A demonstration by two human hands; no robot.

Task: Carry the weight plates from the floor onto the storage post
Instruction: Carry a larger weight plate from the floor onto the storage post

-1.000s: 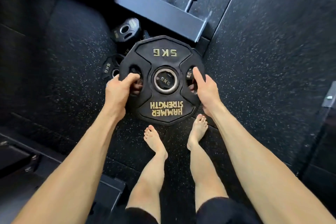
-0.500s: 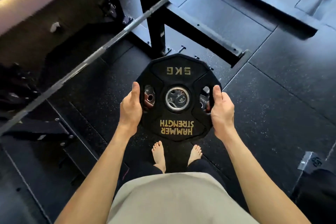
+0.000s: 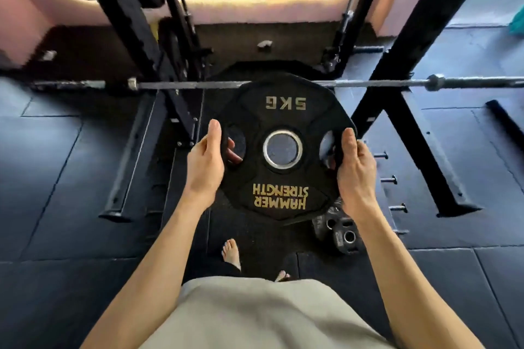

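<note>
While a dark rubber floor [image 3: 56, 178] fills the left of the view, the left hand [image 3: 205, 163] is seen closed on the left edge of a black weight plate [image 3: 283, 201], its thumb laid up the rim and its fingers [image 3: 233, 154] hooked through the left grip hole. The plate, marked 5KG and HAMMER STRENGTH in gold, is held off the floor at chest height, face up, in front of a horizontal barbell [image 3: 368, 83] and the black rack uprights. The right hand [image 3: 355, 171] is wrapped round the plate's right edge in the same way. Below it, smaller plates [image 3: 341, 232] lie on the floor, beside short pegs [image 3: 390, 180] on the rack base.
</note>
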